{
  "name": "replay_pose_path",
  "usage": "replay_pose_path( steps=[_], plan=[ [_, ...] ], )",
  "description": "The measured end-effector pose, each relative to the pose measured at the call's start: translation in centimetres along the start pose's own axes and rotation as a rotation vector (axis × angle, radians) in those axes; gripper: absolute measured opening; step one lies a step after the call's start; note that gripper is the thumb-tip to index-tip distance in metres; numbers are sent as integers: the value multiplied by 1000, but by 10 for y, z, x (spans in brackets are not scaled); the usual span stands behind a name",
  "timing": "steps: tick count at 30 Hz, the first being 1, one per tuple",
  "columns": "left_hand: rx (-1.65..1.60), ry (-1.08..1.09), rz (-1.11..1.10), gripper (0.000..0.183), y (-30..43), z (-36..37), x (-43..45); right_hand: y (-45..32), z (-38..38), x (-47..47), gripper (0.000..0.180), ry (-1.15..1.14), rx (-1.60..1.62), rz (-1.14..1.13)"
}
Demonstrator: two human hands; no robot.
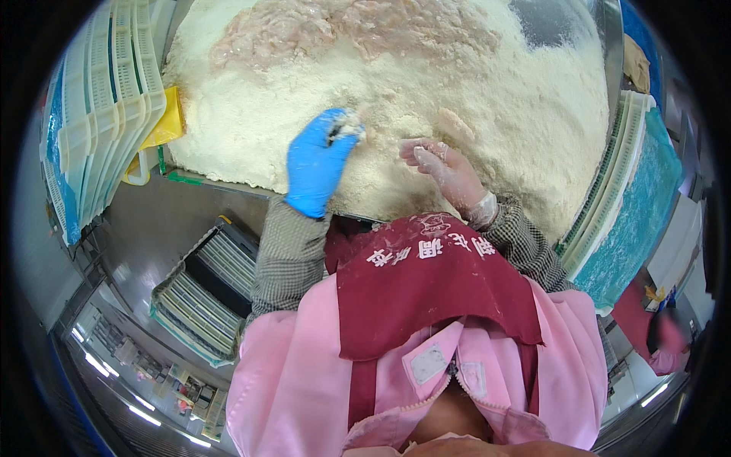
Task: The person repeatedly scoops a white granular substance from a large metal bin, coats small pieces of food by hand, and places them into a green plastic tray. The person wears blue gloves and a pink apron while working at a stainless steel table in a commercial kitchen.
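Observation:
A thick bed of pale flour or breading powder (240,114) covers the metal table before me, with a heap of wet, pinkish raw meat (354,28) at its far side. My left hand (322,160), in a blue glove, has its fingers curled round a powder-coated piece (349,124) over the middle of the bed; the piece is partly hidden and its kind is unclear. To its right, my right hand (448,171), in a clear glove dusted with powder, is held over the near part of the bed, fingers extended and holding nothing visible. A coated piece (456,124) lies just beyond it.
Stacked pale plastic trays (108,114) stand at the left, beside a yellow object (165,123). More trays (605,188) with a teal one (634,211) stand at the right. Another tray stack (200,297) is low at the left. A person (671,343) is far off at the lower right.

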State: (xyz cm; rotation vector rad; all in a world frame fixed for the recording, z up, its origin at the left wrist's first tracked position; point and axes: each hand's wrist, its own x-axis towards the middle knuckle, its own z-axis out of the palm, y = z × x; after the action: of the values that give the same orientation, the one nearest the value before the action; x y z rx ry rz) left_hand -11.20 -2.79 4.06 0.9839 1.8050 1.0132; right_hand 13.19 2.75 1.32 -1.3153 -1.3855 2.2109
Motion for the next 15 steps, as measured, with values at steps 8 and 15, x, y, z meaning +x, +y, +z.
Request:
replay_pose_path(
  steps=[8, 15],
  plan=[
    [-175, -288, -188, 32, 78, -41, -4, -16, -3, 11, 35, 49, 182, -54],
    [324, -5, -33, 45, 1, 9, 21, -24, 1, 10, 41, 63, 228, 6]
  ],
)
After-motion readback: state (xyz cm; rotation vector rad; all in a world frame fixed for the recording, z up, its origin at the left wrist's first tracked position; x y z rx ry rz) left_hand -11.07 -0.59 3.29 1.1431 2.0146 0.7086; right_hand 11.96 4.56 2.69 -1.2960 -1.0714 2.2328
